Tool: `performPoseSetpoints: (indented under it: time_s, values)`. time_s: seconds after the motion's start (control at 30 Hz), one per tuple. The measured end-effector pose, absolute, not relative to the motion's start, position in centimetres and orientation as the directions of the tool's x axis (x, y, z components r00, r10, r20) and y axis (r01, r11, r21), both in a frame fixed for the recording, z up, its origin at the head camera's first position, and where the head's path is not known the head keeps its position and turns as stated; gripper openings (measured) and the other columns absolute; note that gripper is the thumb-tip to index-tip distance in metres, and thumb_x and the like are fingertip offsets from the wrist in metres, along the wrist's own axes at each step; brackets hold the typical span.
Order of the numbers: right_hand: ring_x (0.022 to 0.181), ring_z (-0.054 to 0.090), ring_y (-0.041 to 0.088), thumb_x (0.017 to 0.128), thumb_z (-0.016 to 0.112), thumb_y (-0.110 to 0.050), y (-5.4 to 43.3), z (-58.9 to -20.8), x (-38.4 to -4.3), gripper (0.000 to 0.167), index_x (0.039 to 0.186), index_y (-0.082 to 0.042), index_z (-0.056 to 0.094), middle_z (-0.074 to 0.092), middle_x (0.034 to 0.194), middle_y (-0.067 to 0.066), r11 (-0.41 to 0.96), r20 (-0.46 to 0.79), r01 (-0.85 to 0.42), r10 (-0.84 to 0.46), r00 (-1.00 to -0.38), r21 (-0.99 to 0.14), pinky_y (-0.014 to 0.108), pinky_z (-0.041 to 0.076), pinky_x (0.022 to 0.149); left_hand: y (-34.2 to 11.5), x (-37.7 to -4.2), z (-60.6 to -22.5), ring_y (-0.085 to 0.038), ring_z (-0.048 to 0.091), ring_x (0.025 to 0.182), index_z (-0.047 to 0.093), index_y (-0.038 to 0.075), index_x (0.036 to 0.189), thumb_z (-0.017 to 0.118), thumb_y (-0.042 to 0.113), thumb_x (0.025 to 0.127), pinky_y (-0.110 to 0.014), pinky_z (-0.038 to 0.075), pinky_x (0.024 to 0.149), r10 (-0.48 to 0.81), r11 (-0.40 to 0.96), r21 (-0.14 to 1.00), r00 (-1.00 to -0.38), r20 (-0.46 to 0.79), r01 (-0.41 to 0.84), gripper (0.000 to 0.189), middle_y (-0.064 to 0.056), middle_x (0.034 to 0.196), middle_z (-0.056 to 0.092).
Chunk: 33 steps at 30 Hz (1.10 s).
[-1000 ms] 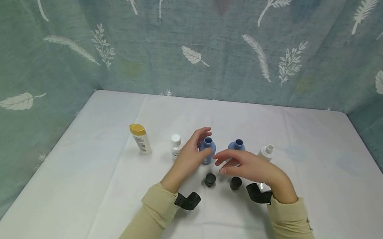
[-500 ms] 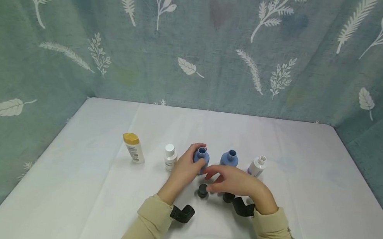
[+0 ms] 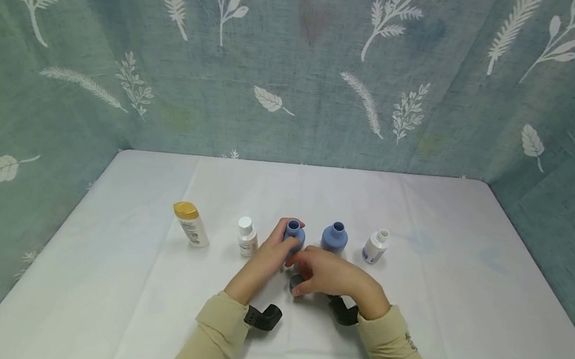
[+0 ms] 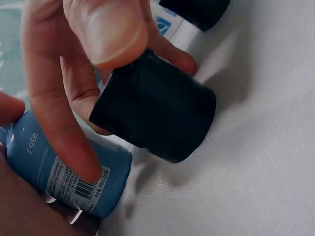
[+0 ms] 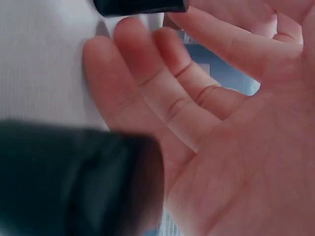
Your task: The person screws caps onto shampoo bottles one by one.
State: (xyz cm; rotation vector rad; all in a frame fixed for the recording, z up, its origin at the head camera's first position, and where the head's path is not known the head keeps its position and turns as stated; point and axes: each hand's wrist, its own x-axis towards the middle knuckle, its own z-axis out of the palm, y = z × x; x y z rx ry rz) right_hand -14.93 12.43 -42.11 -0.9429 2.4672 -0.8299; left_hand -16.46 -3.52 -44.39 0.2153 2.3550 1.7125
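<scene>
My left hand (image 3: pixel 266 256) is wrapped round the left of two uncapped blue bottles (image 3: pixel 295 233), which stands upright with its dark mouth facing up. Just in front of it, my right hand (image 3: pixel 332 273) pinches a black bottle cap (image 4: pixel 152 108) by its side, thumb (image 4: pixel 115 37) nearest the left wrist camera. A printed label with a barcode shows on the gripped bottle in that view. The second black cap (image 5: pixel 74 182) looms close and blurred in the right wrist view; in the head view the right hand mostly hides it.
Behind the right hand is the other blue bottle (image 3: pixel 334 240), with an uncapped white bottle (image 3: pixel 375 248) to its right. Left of my left hand stand a white-capped bottle (image 3: pixel 246 239) and a yellow-capped bottle (image 3: pixel 192 227). A white cloth covers the table (image 3: pixel 76 286); patterned fabric (image 3: pixel 301 46) hangs behind.
My right hand has come down and leftward to the left black cap and now pinches it. The left hand has stayed round its blue bottle. The head view has shifted slightly.
</scene>
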Motion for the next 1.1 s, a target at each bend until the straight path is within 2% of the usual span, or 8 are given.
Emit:
performPoseSetpoints:
  time_s: [0.13, 0.23, 0.4, 0.6, 0.83, 0.97, 1.1]
  values:
    - [0.076, 0.047, 0.011, 0.069, 0.076, -0.023, 12.2, -42.0, -15.0, 0.034, 0.099, -0.015, 0.061, 0.053, 0.084, 0.0, 0.593, -0.111, -0.494, -0.704, -0.701, -0.636, 0.022, 0.04, 0.066, -3.3, -16.5, -44.1, -0.017, 0.037, 0.117, 0.042, 0.022, 0.121, 0.041, 0.02, 0.086, -0.042, 0.027, 0.097, 0.275, 0.289, 0.957, -0.958, -0.077, 0.007, 0.035, -0.001, 0.127, 0.042]
    - [0.075, 0.048, 0.012, 0.069, 0.076, -0.02, 12.1, -41.9, -14.9, 0.029, 0.093, -0.016, 0.061, 0.053, 0.083, -0.001, 0.585, -0.112, -0.48, -0.702, -0.703, -0.654, 0.023, 0.04, 0.066, -3.3, -16.5, -44.1, -0.017, 0.037, 0.119, 0.045, 0.019, 0.12, 0.042, 0.016, 0.086, -0.041, 0.025, 0.099, 0.251, 0.269, 0.962, -0.968, -0.026, 0.044, 0.035, -0.002, 0.127, 0.044]
    - [0.074, 0.05, 0.013, 0.069, 0.076, -0.017, 12.2, -42.1, -14.7, 0.028, 0.091, -0.016, 0.06, 0.054, 0.082, -0.002, 0.582, -0.121, -0.468, -0.702, -0.702, -0.664, 0.023, 0.041, 0.065, -3.0, -16.2, -44.6, -0.018, 0.04, 0.119, 0.051, 0.015, 0.117, 0.047, 0.011, 0.086, -0.041, 0.027, 0.099, 0.177, 0.193, 0.977, -0.983, 0.054, 0.088, 0.032, -0.003, 0.124, 0.05]
    - [0.074, 0.051, 0.01, 0.068, 0.076, -0.018, 12.4, -41.8, -14.6, 0.025, 0.089, -0.016, 0.061, 0.055, 0.081, -0.006, 0.609, -0.087, -0.504, -0.685, -0.723, -0.613, 0.023, 0.041, 0.067, -2.7, -16.1, -45.5, -0.018, 0.038, 0.12, 0.047, 0.012, 0.121, 0.047, 0.013, 0.09, -0.039, 0.024, 0.101, 0.184, 0.157, 0.977, -0.976, 0.113, 0.143, 0.031, -0.005, 0.126, 0.047]
    - [0.078, 0.054, 0.01, 0.074, 0.071, -0.017, 13.0, -40.2, -14.2, 0.024, 0.097, -0.014, 0.064, 0.056, 0.089, -0.006, 0.686, -0.109, -0.451, -0.608, -0.786, -0.571, 0.026, 0.044, 0.068, -2.8, -14.3, -42.8, -0.021, 0.04, 0.12, 0.049, 0.006, 0.121, 0.05, 0.008, 0.089, -0.037, 0.028, 0.1, 0.142, 0.119, 0.983, -0.983, 0.119, 0.136, 0.031, -0.01, 0.125, 0.047]
    - [0.084, 0.056, 0.012, 0.076, 0.066, -0.01, 13.1, -40.1, -14.2, 0.026, 0.101, -0.012, 0.062, 0.057, 0.097, -0.004, 0.687, -0.084, -0.441, -0.587, -0.805, -0.577, 0.026, 0.045, 0.069, -2.6, -14.1, -42.9, -0.02, 0.042, 0.117, 0.05, 0.006, 0.12, 0.051, 0.009, 0.09, -0.037, 0.031, 0.098, 0.081, 0.129, 0.982, -0.988, 0.13, 0.14, 0.031, -0.008, 0.124, 0.046]
    - [0.085, 0.057, 0.012, 0.076, 0.064, -0.006, 13.2, -39.8, -14.3, 0.029, 0.104, -0.012, 0.061, 0.058, 0.099, -0.004, 0.692, -0.069, -0.433, -0.57, -0.818, -0.578, 0.026, 0.045, 0.067, -2.7, -14.3, -43.1, -0.017, 0.042, 0.117, 0.05, 0.006, 0.121, 0.049, 0.009, 0.09, -0.038, 0.03, 0.098, 0.068, 0.127, 0.977, -0.984, 0.165, 0.173, 0.031, -0.006, 0.123, 0.048]
